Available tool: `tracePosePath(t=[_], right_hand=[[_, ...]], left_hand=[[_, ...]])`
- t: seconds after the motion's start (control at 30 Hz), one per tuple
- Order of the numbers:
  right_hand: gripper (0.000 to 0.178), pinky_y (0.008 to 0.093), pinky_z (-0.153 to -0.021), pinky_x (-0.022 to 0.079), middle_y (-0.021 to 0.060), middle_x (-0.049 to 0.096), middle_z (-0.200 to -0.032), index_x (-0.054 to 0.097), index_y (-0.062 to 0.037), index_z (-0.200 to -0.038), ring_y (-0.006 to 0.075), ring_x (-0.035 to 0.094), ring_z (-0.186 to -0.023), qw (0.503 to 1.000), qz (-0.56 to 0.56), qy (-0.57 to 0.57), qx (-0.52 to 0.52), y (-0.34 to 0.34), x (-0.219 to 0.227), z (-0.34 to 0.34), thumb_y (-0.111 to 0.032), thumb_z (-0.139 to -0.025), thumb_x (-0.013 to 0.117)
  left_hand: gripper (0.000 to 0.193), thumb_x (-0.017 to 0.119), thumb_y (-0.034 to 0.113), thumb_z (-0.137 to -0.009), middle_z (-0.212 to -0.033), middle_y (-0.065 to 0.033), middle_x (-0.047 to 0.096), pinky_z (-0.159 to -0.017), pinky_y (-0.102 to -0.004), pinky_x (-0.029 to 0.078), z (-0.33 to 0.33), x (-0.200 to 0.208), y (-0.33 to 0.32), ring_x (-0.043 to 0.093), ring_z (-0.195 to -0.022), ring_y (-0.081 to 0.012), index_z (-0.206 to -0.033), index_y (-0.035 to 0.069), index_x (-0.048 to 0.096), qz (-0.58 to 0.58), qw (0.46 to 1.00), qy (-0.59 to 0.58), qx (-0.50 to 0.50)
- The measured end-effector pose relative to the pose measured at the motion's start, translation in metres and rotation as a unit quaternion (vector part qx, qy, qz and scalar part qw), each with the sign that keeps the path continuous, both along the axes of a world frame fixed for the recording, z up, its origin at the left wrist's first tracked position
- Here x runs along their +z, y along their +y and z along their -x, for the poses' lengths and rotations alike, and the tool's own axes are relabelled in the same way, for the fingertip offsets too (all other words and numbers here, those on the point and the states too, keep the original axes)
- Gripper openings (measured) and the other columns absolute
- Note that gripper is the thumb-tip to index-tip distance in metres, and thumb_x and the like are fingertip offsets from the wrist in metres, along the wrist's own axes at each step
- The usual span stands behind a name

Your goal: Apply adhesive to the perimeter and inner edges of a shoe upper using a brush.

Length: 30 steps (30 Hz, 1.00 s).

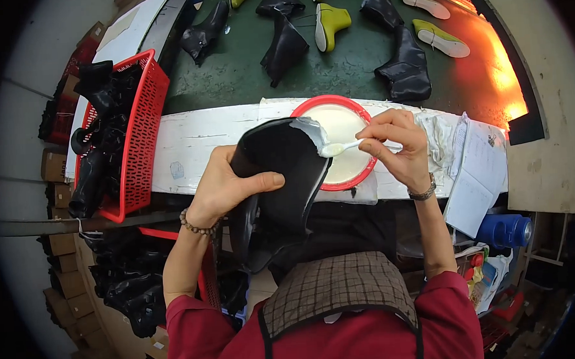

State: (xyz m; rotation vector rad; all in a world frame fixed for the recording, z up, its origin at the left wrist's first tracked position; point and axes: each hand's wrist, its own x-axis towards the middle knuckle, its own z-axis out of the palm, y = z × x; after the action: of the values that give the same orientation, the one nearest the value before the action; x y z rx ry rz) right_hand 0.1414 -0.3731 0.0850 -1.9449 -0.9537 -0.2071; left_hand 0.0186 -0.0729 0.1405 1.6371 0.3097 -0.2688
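Gripping a curved black leather boot shaft, dead centre, in left hand; pinching a slim white plastic brush in right hand, over a round red plastic bowl. Coated white at one o'clock; seemingly left bare elsewhere, underside hidden.

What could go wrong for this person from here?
The white coating on the black boot piece could smear onto the dark surface beside it. The small white tool in the right hand might drip. The left hand holds the piece near the red-rimmed bowl; a bump could spill its pale liquid.
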Motion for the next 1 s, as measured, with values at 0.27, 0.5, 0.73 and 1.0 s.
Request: tracePosePath(t=[0.27,0.5,0.73,1.0], right_hand=[[0.015,0.0312,-0.085,0.034,-0.0029,0.07,-0.087,0.081,-0.0128,-0.092,0.0096,0.059,-0.076,0.998,-0.049,-0.041,-0.011,0.02,0.0,-0.007,-0.019,-0.081,0.088],[0.014,0.0299,-0.081,0.037,-0.0013,0.069,-0.088,0.08,-0.0093,-0.094,0.0097,0.061,-0.076,0.998,-0.056,0.007,0.0,0.02,-0.007,0.011,-0.013,-0.082,0.086],[0.01,0.0285,-0.061,0.049,0.0029,0.071,-0.087,0.081,-0.0087,-0.097,0.0147,0.067,-0.076,0.976,0.107,0.086,-0.17,-0.033,-0.038,0.005,-0.014,-0.088,0.08],[0.009,0.037,-0.06,0.051,0.0015,0.067,-0.082,0.079,-0.0123,-0.089,0.0225,0.068,-0.072,0.954,0.21,-0.016,-0.212,-0.036,-0.044,0.018,-0.021,-0.086,0.08]], left_hand=[[0.027,0.082,0.001,-0.084,-0.096,-0.0082,0.078,-0.078,-0.0273,0.059,0.003,0.008,-0.011,0.072,-0.085,-0.0122,-0.109,-0.006,0.074,-0.07,0.989,-0.115,0.066],[0.027,0.08,0.003,-0.085,-0.097,-0.0095,0.078,-0.08,-0.0293,0.059,-0.002,0.003,-0.007,0.072,-0.087,-0.0133,-0.109,-0.007,0.073,-0.101,0.975,-0.151,0.125],[0.071,0.084,0.021,-0.083,-0.123,-0.0249,0.071,-0.099,-0.039,0.053,-0.032,-0.061,0.052,0.07,-0.114,-0.0312,-0.14,-0.009,0.054,-0.334,0.91,-0.193,0.152],[0.156,0.102,0.047,-0.052,-0.164,-0.0347,0.023,-0.111,-0.0667,0.033,0.024,-0.147,0.065,0.034,-0.146,-0.0522,-0.168,0.013,0.003,-0.496,0.863,-0.092,-0.025]])
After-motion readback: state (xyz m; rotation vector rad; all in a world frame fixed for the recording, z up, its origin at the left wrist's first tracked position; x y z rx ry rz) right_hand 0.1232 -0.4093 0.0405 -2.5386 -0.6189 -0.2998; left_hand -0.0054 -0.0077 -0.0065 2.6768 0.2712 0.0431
